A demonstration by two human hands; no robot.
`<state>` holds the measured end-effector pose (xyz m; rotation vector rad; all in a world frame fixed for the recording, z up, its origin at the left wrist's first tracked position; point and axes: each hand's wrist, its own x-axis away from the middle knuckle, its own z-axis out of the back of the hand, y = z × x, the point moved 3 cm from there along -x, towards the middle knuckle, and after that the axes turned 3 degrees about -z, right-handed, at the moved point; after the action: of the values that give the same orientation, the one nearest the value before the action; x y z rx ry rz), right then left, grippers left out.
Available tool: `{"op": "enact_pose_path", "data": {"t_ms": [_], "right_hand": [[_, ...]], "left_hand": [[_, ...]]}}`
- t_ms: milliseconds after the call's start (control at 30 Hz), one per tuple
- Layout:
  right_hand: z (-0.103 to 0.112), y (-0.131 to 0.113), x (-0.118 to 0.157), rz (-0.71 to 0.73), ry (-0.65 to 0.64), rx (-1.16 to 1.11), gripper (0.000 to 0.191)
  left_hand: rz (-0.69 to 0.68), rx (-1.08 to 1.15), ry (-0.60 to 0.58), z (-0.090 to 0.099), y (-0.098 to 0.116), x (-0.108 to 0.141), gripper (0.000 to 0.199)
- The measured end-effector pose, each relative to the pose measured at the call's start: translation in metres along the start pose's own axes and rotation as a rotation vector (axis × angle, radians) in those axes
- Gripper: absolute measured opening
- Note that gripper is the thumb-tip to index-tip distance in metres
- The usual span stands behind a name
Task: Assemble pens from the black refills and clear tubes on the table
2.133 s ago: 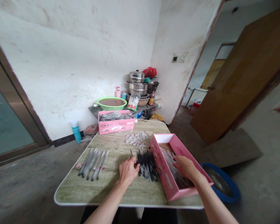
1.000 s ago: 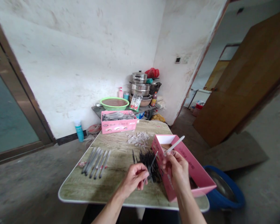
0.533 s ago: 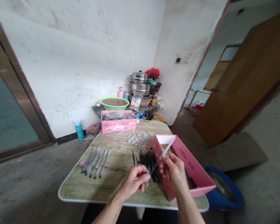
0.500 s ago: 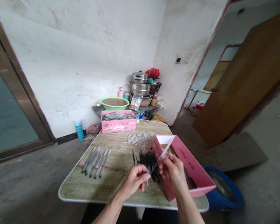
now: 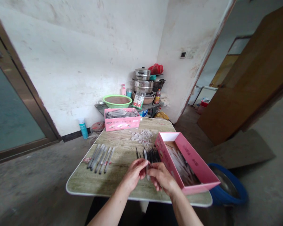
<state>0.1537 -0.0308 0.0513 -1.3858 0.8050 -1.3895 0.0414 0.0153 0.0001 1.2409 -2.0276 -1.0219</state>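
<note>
L hand point(image 5: 132, 173) & R hand point(image 5: 162, 176) both pinch whitish pen point(image 5: 145, 155) btwn them, nr black pcs point(image 5: 153, 154).

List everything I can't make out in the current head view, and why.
Head view:
- Inside of the pale tube: too small, partly covered by the left hand and right hand.
- Near part of the dark stick pile: behind the right hand.
- Fine print on the far pink box: too small, blurred.
- Wooden door: cut off by the picture's right edge.
</note>
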Motion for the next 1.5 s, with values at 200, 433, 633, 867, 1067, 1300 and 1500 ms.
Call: {"op": "enact_pose_path", "data": {"t_ms": [200,433,633,867,1067,1300,1500], "right_hand": [[0.018,0.016,-0.006,0.268,0.475,0.435,0.031],[0.002,0.049,-0.015,0.279,0.562,0.801,0.02],[-0.018,0.055,-0.026,0.226,0.583,1.067,0.016],[-0.017,0.056,-0.031,0.227,0.559,1.119,0.014],[-0.018,0.056,-0.03,0.195,0.592,1.134,0.015],[-0.016,0.049,-0.011,0.372,0.653,0.445,0.02],[-0.018,0.048,-0.008,0.412,0.586,0.222,0.019]], "left_hand": [[0.147,0.468,0.331,0.03,0.003,-0.015,0.013],[-0.005,0.458,0.315,0.05,-0.011,-0.018,0.002],[-0.038,0.358,0.213,0.046,-0.018,-0.015,0.02],[-0.034,0.347,0.211,0.05,-0.019,-0.013,0.024],[-0.037,0.34,0.198,0.049,-0.018,-0.013,0.024],[-0.053,0.321,0.209,0.047,-0.016,-0.011,0.024],[-0.085,0.248,0.21,0.044,-0.014,-0.012,0.025]]}}
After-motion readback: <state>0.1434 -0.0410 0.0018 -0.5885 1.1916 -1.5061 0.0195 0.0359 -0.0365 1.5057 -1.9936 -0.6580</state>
